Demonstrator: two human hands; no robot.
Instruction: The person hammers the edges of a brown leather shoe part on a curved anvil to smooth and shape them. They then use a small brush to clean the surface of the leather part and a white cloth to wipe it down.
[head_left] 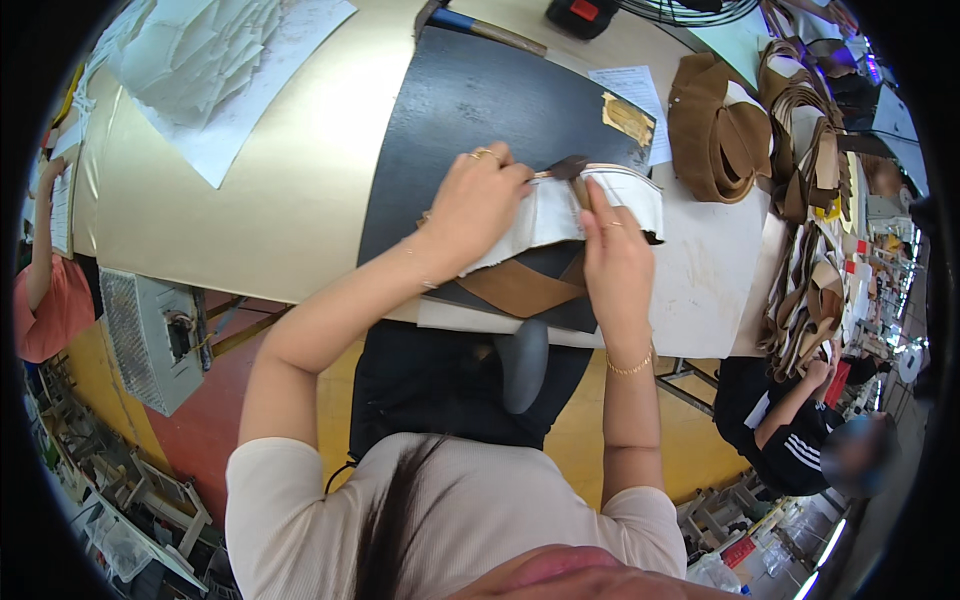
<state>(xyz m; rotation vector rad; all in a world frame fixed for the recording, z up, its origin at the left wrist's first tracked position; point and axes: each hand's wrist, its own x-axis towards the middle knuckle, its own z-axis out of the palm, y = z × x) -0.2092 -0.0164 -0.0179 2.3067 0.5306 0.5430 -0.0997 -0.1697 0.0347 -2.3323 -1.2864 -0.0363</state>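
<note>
A white-lined brown leather piece [548, 218] lies on the dark board [420, 120] in front of me, its white side up. My left hand [475, 200] is at its far edge, fingertips pressed together on the edge. In my right hand [618, 262] is a small hammer [571, 168] with a dark head and a pale handle, the index finger stretched along the handle. The hammer head rests at or just above the far edge, near my left fingertips; contact cannot be told. Bare brown leather [530, 287] shows on the near side, below the white lining.
A blue-handled hammer [490, 30] lies at the board's far edge. Brown leather rolls [715, 135] and hanging strips [805, 310] are at right; white sheets [200, 65] lie far left. Co-workers are at left [55, 305] and right [790, 430].
</note>
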